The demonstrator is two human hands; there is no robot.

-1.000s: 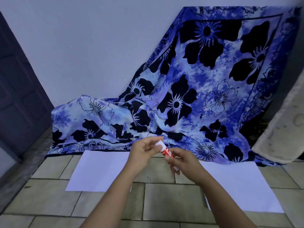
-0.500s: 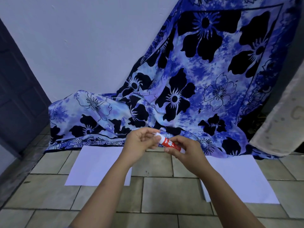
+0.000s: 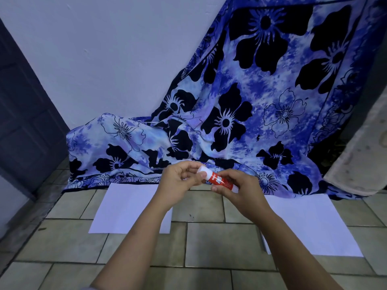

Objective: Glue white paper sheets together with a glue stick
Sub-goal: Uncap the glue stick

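I hold a red and white glue stick in both hands above the tiled floor. My right hand grips its red body. My left hand pinches the white cap end between thumb and fingers. One white paper sheet lies on the floor to the left, partly under my left forearm. A second white paper sheet lies to the right, partly hidden by my right forearm.
A blue floral cloth hangs down the white wall and bunches on the floor just behind the sheets. A dark door stands at the left. A pale slab leans at the right. Beige tiles lie between the sheets.
Both hands stay on the glue stick and have turned it slightly, its label now facing up. My head has tipped down a little, so the scene sits higher in view.
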